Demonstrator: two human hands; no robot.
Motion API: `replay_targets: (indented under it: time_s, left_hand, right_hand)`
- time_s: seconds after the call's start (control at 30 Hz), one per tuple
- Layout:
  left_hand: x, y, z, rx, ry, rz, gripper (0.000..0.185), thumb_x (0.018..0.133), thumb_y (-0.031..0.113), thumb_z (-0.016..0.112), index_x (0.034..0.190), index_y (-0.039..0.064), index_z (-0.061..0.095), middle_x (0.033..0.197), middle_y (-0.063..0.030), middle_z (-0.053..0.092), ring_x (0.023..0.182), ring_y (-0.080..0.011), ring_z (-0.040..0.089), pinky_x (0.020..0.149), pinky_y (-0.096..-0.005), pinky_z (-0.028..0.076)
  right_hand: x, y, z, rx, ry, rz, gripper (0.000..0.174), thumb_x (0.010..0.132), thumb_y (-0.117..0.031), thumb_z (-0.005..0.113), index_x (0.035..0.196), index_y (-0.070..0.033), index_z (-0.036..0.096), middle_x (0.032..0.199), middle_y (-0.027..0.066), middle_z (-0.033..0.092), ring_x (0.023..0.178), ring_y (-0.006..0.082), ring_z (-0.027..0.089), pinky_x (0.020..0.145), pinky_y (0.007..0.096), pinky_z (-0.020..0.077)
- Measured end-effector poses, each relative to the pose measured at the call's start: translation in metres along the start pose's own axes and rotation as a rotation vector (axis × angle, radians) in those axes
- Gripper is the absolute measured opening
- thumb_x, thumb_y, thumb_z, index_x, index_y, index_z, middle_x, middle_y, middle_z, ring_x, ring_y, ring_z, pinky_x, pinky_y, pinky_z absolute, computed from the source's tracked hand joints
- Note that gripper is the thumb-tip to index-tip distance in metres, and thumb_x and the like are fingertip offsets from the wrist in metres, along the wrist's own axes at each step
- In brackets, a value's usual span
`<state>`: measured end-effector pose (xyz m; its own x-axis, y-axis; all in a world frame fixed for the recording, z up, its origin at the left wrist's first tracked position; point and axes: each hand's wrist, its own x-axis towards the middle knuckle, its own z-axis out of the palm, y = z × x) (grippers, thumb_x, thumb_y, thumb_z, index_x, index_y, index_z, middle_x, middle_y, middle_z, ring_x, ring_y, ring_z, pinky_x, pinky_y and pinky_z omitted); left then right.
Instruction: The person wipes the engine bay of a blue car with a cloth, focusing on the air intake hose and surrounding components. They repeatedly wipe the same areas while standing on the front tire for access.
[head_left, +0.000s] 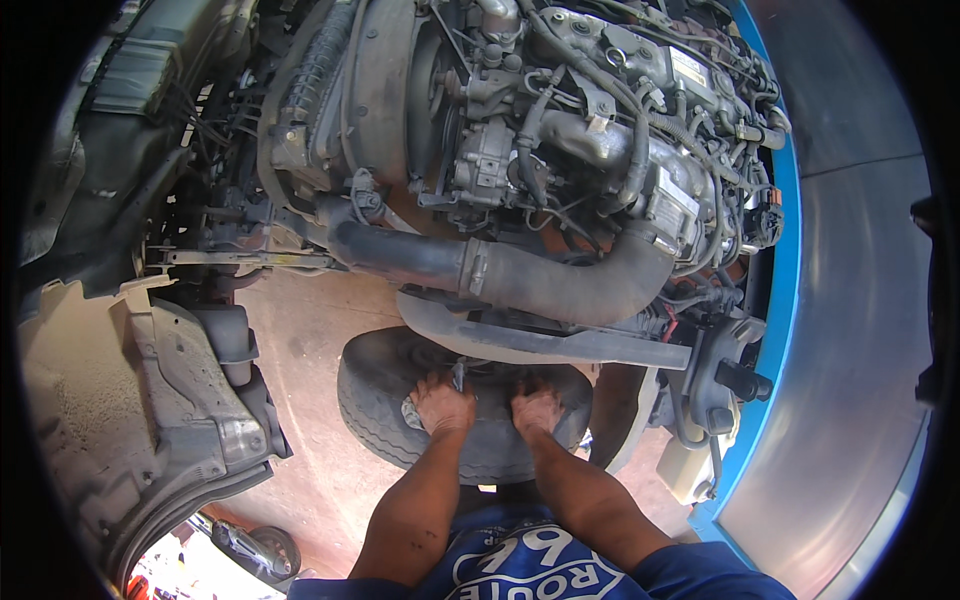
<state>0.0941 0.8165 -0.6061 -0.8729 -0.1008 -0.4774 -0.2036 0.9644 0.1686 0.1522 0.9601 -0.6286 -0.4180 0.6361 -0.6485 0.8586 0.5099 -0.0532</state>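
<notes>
Both hands rest on the upper side of a black truck tire (495, 442) in front of me. My left hand (444, 403) is closed around what looks like a bunched grey rag (412, 414), which shows on both sides of the fingers. Beside it, my right hand (537, 407) lies on the tire's sidewall with its fingers bent; their tips are hard to make out. Above the tire, a grey curved guard (540, 341) hides part of the wheel's centre.
A thick black intake hose (570, 281) crosses ahead, below the exposed engine (600, 127). The fan shroud (379, 97) stands to its left. A dusty wheel-arch liner (202, 382) juts in at the left. At the right are a blue-edged metal panel (784, 247) and a plastic reservoir (686, 469).
</notes>
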Motion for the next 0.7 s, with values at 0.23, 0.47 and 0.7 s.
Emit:
replay_targets:
  time_s: [0.23, 0.47, 0.7]
  left_hand:
    - [0.0008, 0.0028, -0.0023, 0.010, -0.014, -0.016, 0.040, 0.085, 0.039, 0.072, 0.112, 0.010, 0.078, 0.118, -0.0129, 0.068, 0.115, -0.0334, 0.060, 0.103, -0.0466, 0.041]
    - [0.0006, 0.0027, -0.0012, 0.022, -0.013, -0.021, 0.039, 0.085, 0.039, 0.072, 0.111, 0.010, 0.078, 0.117, -0.0129, 0.068, 0.115, -0.0331, 0.060, 0.103, -0.0463, 0.041]
    - [0.0005, 0.0005, -0.0008, -0.001, -0.004, -0.012, 0.040, 0.084, 0.039, 0.071, 0.112, 0.011, 0.078, 0.117, -0.0130, 0.068, 0.114, -0.0334, 0.060, 0.103, -0.0462, 0.041]
  right_hand:
    - [0.0000, 0.0011, 0.0031, -0.008, 0.032, -0.011, 0.047, 0.097, -0.049, 0.059, 0.126, -0.014, 0.070, 0.137, 0.0134, 0.064, 0.136, 0.0356, 0.053, 0.114, 0.0563, 0.0392]
    - [0.0038, 0.0008, -0.0012, -0.025, -0.058, 0.010, 0.052, 0.097, -0.052, 0.059, 0.133, -0.016, 0.068, 0.141, 0.0123, 0.063, 0.139, 0.0351, 0.051, 0.116, 0.0558, 0.0372]
    - [0.0035, 0.0002, -0.0025, -0.031, -0.074, 0.007, 0.055, 0.097, -0.053, 0.058, 0.138, -0.016, 0.065, 0.145, 0.0115, 0.061, 0.139, 0.0353, 0.051, 0.116, 0.0558, 0.0370]
